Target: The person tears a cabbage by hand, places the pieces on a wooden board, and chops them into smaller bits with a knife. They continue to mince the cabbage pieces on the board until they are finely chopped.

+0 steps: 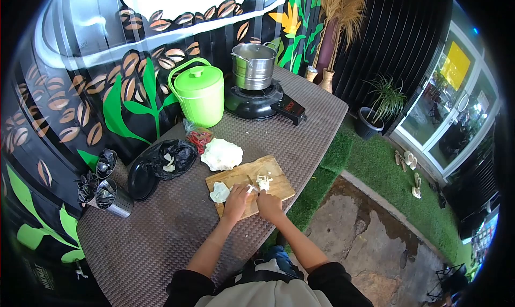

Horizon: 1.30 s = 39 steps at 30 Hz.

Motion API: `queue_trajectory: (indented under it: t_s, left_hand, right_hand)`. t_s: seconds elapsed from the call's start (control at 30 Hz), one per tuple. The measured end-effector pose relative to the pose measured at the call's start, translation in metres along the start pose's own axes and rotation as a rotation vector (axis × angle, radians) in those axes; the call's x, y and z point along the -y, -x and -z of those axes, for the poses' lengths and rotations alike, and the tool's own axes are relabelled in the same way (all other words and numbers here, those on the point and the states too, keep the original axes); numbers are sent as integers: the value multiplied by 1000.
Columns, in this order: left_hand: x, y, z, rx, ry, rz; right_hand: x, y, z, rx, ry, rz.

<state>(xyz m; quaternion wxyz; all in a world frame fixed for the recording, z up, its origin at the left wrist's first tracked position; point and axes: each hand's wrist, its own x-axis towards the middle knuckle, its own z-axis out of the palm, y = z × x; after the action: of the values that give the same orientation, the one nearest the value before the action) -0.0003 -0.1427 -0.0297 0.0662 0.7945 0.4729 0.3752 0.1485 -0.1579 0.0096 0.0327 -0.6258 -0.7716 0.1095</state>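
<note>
A wooden cutting board (283, 185) lies near the table's front edge. My right hand (270, 206) is closed round the handle of a knife (251, 180), whose thin blade points away from me over the board. Just to the left, my left hand (236, 202) has its fingers curled down on a small pale piece of cabbage beside the blade. Shredded cabbage (264, 182) is heaped past the knife. A loose cabbage leaf (219, 192) rests at the board's left side. Beyond the board sits a larger cut cabbage (221, 154).
Left of the cabbage are a black plastic bag (179, 152) with scraps and a bag of red chillies (199, 140). Metal cutlery holders (114, 200) stand farther left. At the back are a green lidded bucket (199, 95) and a steel pot (254, 68) on a black stove (252, 104).
</note>
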Motion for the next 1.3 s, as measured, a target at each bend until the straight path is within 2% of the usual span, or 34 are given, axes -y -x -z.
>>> queue_trajectory:
  t_s: [0.1, 0.17, 0.27, 0.4, 0.47, 0.6, 0.7, 0.83, 0.93, 1.03, 1.07, 1.17, 1.23, 1.3]
  left_hand:
    - [-2, -1, 3, 8, 28, 23]
    - [-6, -2, 8, 16, 22, 21]
    - [-2, 1, 3, 13, 65, 38]
    - [4, 3, -2, -10, 53, 22]
    - [2, 3, 0, 9, 44, 48]
    - [2, 2, 0, 31, 26, 55]
    - [-1, 1, 4, 21, 75, 65]
    - [-2, 1, 7, -2, 122, 59]
    - [0, 2, 4, -8, 67, 29]
    - [3, 2, 1, -40, 109, 43]
    - [3, 3, 1, -19, 101, 48]
    - [0, 2, 3, -20, 97, 43]
    - [4, 2, 1, -40, 100, 39]
    - [5, 3, 0, -73, 144, -15]
  right_hand:
    - [2, 6, 8, 74, 14, 39]
    - [11, 16, -3, 40, -115, -126]
    - [17, 17, -23, -24, -38, -167]
    - [8, 0, -10, -10, -88, -138]
    - [0, -1, 11, 72, 107, 143]
    - [8, 6, 8, 56, -41, -23]
    - [18, 15, -16, -2, -82, -143]
    - [24, 14, -21, -64, -56, -188]
    - [16, -1, 2, -11, -91, -157]
    - [1, -8, 16, 106, -23, 69]
    - [2, -5, 14, 106, -21, 69]
    - [14, 7, 0, 88, -9, 18]
    - [28, 16, -3, 29, -133, -186]
    - [33, 12, -18, -11, -98, -191]
